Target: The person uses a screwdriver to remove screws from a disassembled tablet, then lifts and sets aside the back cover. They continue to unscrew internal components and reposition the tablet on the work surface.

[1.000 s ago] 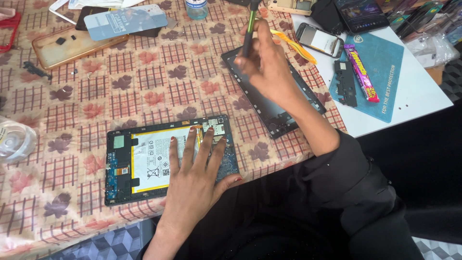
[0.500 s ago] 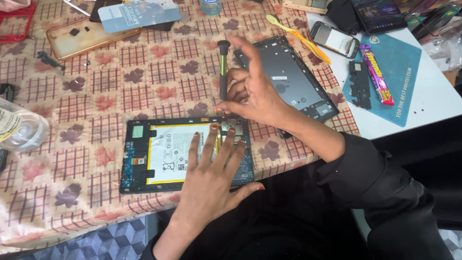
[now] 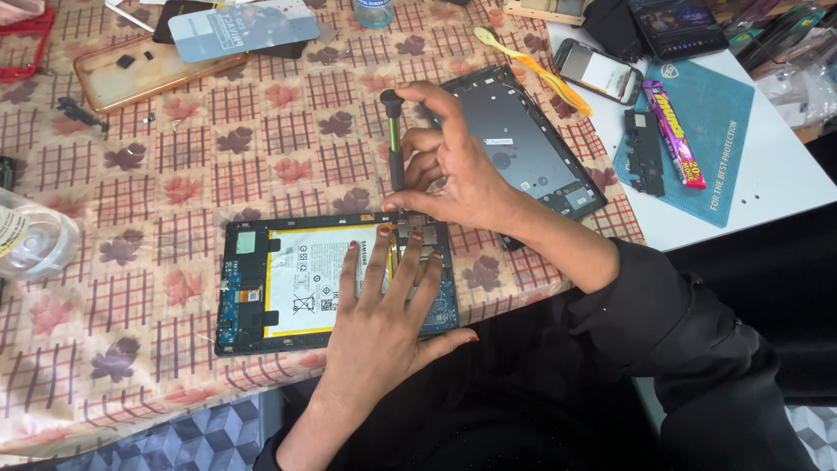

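Green-shafted and black-capped, the precision screwdriver (image 3: 394,144) stands nearly upright in the right hand (image 3: 453,170), its tip down at the top edge of the opened tablet (image 3: 336,281), close to that edge's right end. The grip of this hand is closed on the tool: the forefinger curls over the round cap while the thumb and other fingers pinch the shaft lower down. The tool's long axis runs almost straight up from the tablet, leaning only slightly.

The tablet lies back-off on the patterned tabletop (image 3: 174,174), its long side running left to right, with the white battery (image 3: 318,279) filling the middle and blue circuit boards at either end. The left hand (image 3: 384,323) rests flat on the right part of the tablet, fingers spread and pointing towards the screwdriver tip; it clasps nothing, only presses down. Its fingertips lie just beside the spot where the tip meets the frame, so both hands meet at that corner.

Beyond the tablet's top right corner, behind the right hand, lies the dark removed back cover (image 3: 532,148). Past that, a yellow pry tool (image 3: 532,70) and a small phone (image 3: 597,71). Well to the left of the tablet sits a clear plastic container (image 3: 30,240).
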